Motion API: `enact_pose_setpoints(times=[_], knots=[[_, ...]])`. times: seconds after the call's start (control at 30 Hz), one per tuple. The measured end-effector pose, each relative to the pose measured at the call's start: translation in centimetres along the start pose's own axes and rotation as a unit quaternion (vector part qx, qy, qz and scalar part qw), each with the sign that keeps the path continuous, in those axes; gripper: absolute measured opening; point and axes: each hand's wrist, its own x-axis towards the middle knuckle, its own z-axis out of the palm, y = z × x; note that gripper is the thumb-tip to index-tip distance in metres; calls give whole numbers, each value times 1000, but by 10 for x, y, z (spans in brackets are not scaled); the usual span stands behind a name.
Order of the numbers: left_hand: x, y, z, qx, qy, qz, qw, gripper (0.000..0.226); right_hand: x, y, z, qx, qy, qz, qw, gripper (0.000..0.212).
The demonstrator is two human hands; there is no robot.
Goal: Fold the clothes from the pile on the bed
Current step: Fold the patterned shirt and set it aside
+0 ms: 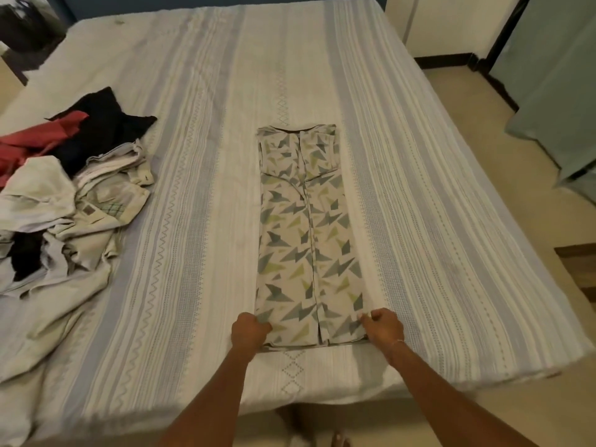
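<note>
Item: patterned shirt (306, 227), white with grey-blue and green triangles, lying flat on the bed (200, 156), right of the pile (64, 188) and well apart from it. Condition: sides already turned in to a long narrow strip, collar at the far end, hem at the near edge of the bed. Hands: left hand (250, 330) pinches the near left corner of the hem, fingers curled on the cloth; right hand (385, 327) pinches the near right corner likewise. Step in hand, by judgement: carrying the hem up toward the collar to halve the strip. Handling notes: lift both corners together and level, keep the side edges stacked so the tucked-in panels do not slide out, lay the hem square just short of the collar, then smooth from the fold outward. Pile: dark, red and pale garments, unfolded, still to do. Brands, labels, writing: none legible on shirt, pile or bedsheet.
</note>
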Motion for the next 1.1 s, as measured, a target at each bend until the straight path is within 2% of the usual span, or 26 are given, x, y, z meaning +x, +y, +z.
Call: enact_pose_setpoints(times=[0.07, 0.13, 0.23, 0.3, 0.37, 0.47, 0.5, 0.57, 0.63, 0.73, 0.9, 0.97, 1.1], knots=[[-11, -1, -1, -24, -9, 23, 999, 17, -1, 3, -8, 24, -17, -4, 1000, 37], [-21, -3, -3, -51, -14, 26, 998, 20, -5, 4, -13, 32, -19, 1, 999, 44], [-28, -5, -10, -107, -79, 6, 991, 16, -17, 3, -19, 57, -18, 11, 998, 39], [-30, -10, -17, -125, -125, -11, 984, 25, -25, 2, -23, 52, -14, 7, 999, 32], [-34, -12, -23, -133, -136, -14, 982, 31, -35, -2, -26, 64, -5, 4, 998, 24], [-35, -9, -30, -221, -125, -1, 967, 56, -40, -15, -33, 117, -29, -30, 992, 27], [-35, -3, -33, -243, -129, 2, 961, 58, -39, -21, -36, 131, -42, -33, 990, 24], [-33, 16, -41, -273, -143, -4, 951, 37, -30, -37, -42, 140, -60, -23, 988, 10], [-28, 40, -52, -287, -163, -19, 944, 20, -18, -59, -49, 157, -82, -3, 984, 10], [-10, 79, -64, -309, -182, -23, 933, 23, 4, -98, -59, 194, -125, 20, 973, 14], [54, 136, -76, -317, -175, -9, 932, 41, 66, -159, -65, 188, -115, 26, 975, 18], [85, 154, -79, -318, -153, 4, 936, 50, 93, -178, -63, 210, -105, 19, 972, 21], [134, 162, -71, -340, -90, 38, 935, 51, 144, -183, -38, 268, -62, -15, 961, 34]])
